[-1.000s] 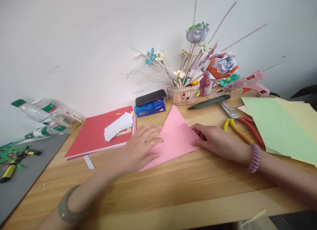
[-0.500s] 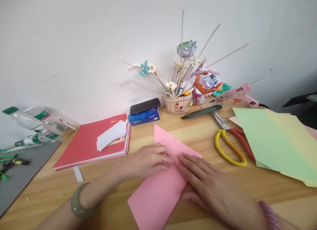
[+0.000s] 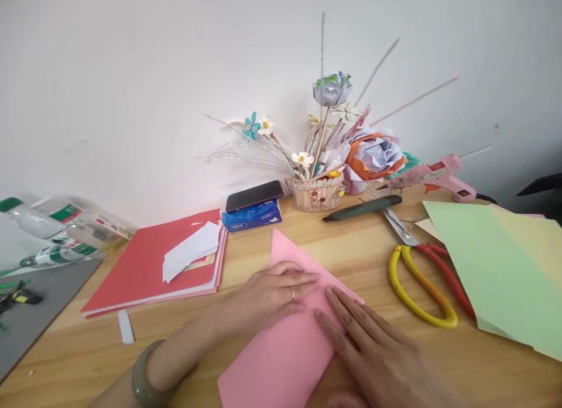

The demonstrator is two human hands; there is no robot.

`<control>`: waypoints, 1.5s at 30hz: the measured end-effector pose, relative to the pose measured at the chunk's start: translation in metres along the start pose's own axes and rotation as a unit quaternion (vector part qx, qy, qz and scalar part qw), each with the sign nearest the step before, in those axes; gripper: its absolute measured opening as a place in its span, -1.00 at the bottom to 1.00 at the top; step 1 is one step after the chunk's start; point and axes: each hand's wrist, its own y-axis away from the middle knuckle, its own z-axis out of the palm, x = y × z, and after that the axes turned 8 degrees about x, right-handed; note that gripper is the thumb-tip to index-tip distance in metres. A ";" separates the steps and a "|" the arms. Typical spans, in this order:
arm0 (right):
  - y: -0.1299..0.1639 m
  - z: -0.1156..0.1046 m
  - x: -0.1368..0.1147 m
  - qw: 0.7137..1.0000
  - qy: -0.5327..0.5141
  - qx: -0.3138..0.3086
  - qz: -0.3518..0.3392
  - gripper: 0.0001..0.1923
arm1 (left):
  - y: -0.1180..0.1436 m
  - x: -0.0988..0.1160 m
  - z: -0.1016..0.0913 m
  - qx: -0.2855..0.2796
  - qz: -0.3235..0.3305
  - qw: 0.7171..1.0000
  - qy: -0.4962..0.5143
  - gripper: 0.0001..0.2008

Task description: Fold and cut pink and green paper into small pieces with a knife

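Note:
A folded pink paper sheet [image 3: 281, 355] lies on the wooden table [image 3: 360, 244], one pointed corner aimed at the wall. My left hand [image 3: 274, 291], with a ring and a green bangle at the wrist, lies flat on the paper's upper part. My right hand [image 3: 373, 349] presses flat on the paper's right edge, fingers stretched toward the left hand. Neither hand grips anything.
Yellow and red scissors [image 3: 421, 285] and green and yellow paper sheets [image 3: 496, 261] lie at the right. A red folder [image 3: 144, 267] with white slips lies at the left. At the back stand a flower basket [image 3: 318, 191], a phone on a tissue pack [image 3: 252, 206], a dark cutter [image 3: 362, 208] and a pink glue gun [image 3: 439, 174].
The pink paper has turned and slid toward me. My right hand left the paper's right corner and now lies flat on its right edge; my left hand stayed pressed on top.

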 end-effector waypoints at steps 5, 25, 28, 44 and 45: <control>0.006 0.003 -0.001 1.000 0.009 0.015 0.014 -0.33 | -0.002 -0.004 0.003 -0.001 0.026 0.999 -0.045 -0.58; 0.014 0.006 -0.008 0.998 0.008 0.013 0.060 -0.36 | -0.004 0.001 -0.001 -0.065 0.011 0.991 -0.117 -0.46; 0.015 0.001 -0.005 0.999 0.026 0.005 0.036 -0.27 | -0.002 0.000 -0.003 -0.092 0.001 0.992 -0.088 -0.32; 0.015 -0.012 -0.010 0.999 -0.034 -0.008 -0.040 0.07 | 0.004 -0.008 -0.002 -0.113 -0.001 0.994 -0.009 -0.32; 0.014 -0.012 -0.013 0.998 -0.042 -0.012 -0.048 0.05 | 0.004 -0.008 -0.001 -0.112 -0.002 0.994 -0.009 -0.32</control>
